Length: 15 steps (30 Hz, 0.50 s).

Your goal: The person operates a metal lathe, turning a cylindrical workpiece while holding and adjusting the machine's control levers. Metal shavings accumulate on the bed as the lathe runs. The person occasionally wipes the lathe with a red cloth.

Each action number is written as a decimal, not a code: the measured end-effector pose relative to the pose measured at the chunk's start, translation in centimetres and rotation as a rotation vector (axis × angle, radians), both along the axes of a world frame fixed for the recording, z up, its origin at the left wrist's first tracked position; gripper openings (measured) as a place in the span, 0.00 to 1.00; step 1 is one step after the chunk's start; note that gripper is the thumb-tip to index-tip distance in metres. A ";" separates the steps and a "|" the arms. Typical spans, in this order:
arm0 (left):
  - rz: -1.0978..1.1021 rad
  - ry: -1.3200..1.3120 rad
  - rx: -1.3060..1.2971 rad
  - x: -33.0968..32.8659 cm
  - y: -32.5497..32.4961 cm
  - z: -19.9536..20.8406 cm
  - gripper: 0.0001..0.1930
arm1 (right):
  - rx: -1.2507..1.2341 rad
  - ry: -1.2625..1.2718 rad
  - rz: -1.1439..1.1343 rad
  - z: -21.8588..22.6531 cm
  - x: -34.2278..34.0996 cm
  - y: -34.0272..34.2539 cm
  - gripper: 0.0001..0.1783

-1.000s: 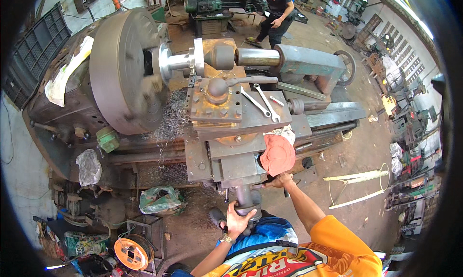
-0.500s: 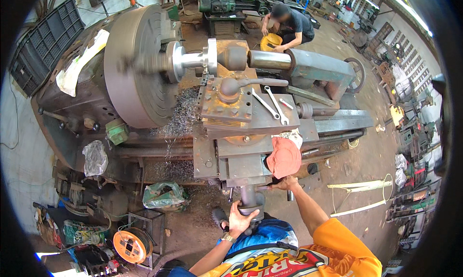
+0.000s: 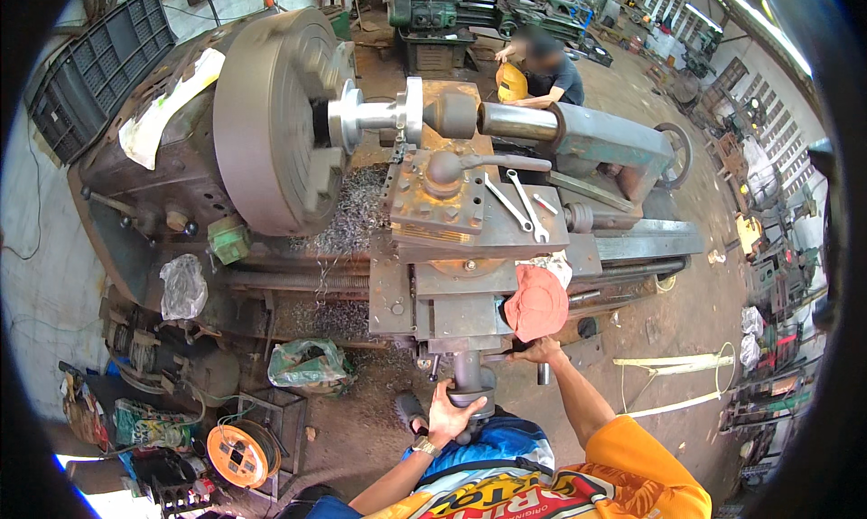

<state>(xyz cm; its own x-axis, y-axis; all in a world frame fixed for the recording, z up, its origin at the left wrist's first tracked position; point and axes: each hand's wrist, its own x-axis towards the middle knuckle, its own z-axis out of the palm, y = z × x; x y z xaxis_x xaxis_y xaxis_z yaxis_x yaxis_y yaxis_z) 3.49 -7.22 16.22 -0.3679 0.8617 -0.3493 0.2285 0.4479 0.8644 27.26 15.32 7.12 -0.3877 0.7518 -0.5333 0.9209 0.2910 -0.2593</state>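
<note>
My left hand (image 3: 452, 417) is wrapped round the grey handwheel (image 3: 470, 398) at the front of a lathe's cross slide. Lower right of the slide, my right hand (image 3: 540, 350) is closed on a short lever (image 3: 501, 357); part of its grip is hidden by the fingers. A red cloth cap (image 3: 536, 302) lies on the slide just above that hand. Beyond it, a shiny flanged metal workpiece (image 3: 377, 115) runs between the large round chuck (image 3: 257, 130) and the tailstock (image 3: 610, 130). The tool post (image 3: 438, 189) stands close in front of the workpiece.
Several wrenches (image 3: 519, 203) rest on the slide beside the tool post handle. Metal chips (image 3: 348, 207) heap below the chuck. A co-worker (image 3: 551, 63) crouches at the back with a yellow container (image 3: 511, 83). An orange cable reel (image 3: 237, 456) stands at lower left.
The whole view has shifted slightly, so the lathe sits a little further right. The chuck's jaws show at a different angle and less blurred. Both my hands keep their holds.
</note>
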 end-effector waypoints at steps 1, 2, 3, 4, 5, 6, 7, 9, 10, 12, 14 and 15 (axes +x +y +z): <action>0.002 -0.001 0.000 0.0 0.0 0.0 0.49 | -0.013 -0.053 -0.015 -0.2 0.1 0.1 0.54; 0.003 -0.002 0.000 0.0 0.0 0.0 0.49 | -0.015 0.003 0.027 -0.3 0.2 0.3 0.56; 0.002 0.002 0.000 0.0 0.0 0.0 0.49 | -0.057 -0.015 0.043 -0.3 0.3 0.6 0.58; 0.002 0.006 0.001 0.0 0.0 0.0 0.48 | -0.086 -0.039 0.061 -0.2 0.3 0.8 0.61; 0.002 0.009 0.002 0.0 0.0 0.0 0.48 | -0.108 -0.009 0.050 0.1 0.2 0.9 0.60; 0.002 0.006 -0.004 0.0 0.1 0.0 0.48 | -0.116 0.016 0.040 0.4 0.2 0.9 0.59; 0.002 0.002 -0.009 0.0 0.1 0.1 0.48 | -0.137 0.013 0.026 0.7 0.1 0.9 0.59; 0.001 -0.001 -0.017 0.0 0.1 0.1 0.48 | -0.087 0.091 -0.001 1.4 -0.1 0.6 0.59; 0.001 0.000 -0.019 0.0 0.1 0.1 0.48 | -0.080 0.081 -0.030 1.8 -0.2 0.4 0.60; -0.001 0.000 -0.028 0.0 0.1 0.1 0.49 | -0.055 0.068 -0.045 2.4 -0.3 0.1 0.60; -0.009 0.018 -0.043 -0.1 0.1 0.2 0.49 | -0.059 0.048 -0.064 2.9 -0.4 0.0 0.61; -0.007 0.003 -0.047 -0.1 0.1 0.2 0.49 | -0.068 0.052 -0.070 3.0 -0.4 0.0 0.61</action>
